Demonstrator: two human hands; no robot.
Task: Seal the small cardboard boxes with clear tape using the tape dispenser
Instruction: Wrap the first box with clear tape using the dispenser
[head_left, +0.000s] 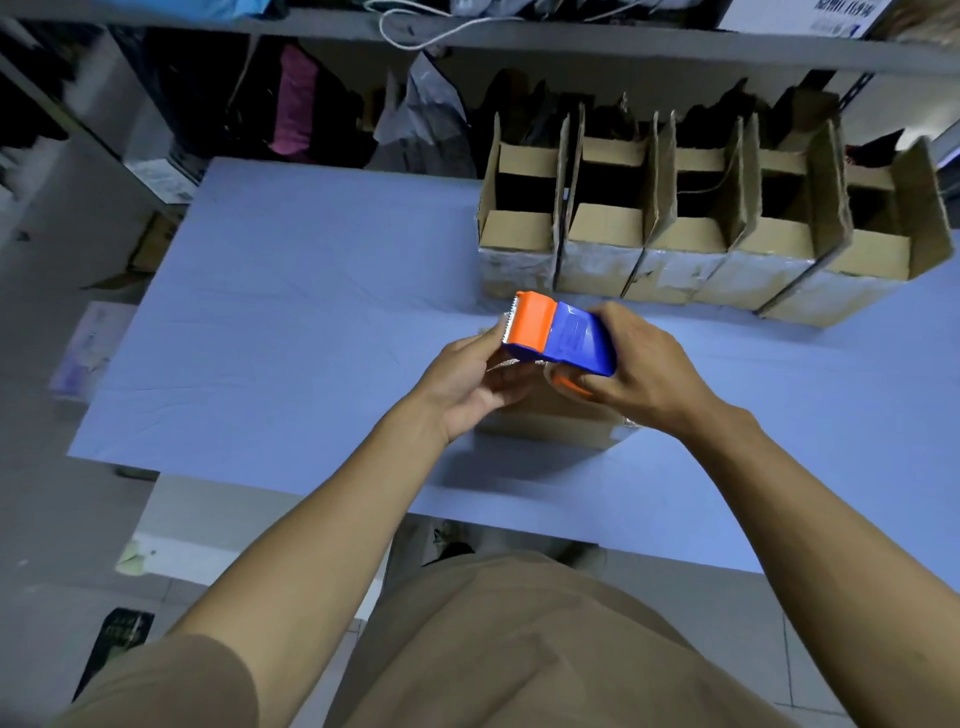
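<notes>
Blue table (291, 291): open boxes (691, 228) behind; hands hide box (550, 421).

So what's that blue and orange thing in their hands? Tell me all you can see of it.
It is a tape dispenser, seemingly plastic: blue body, orange front with a toothed cutting edge pointing up and left. The right hand grips its body; the left hand pinches at clear tape below the teeth. It is held tilted above a small cardboard box on the blue table.
</notes>
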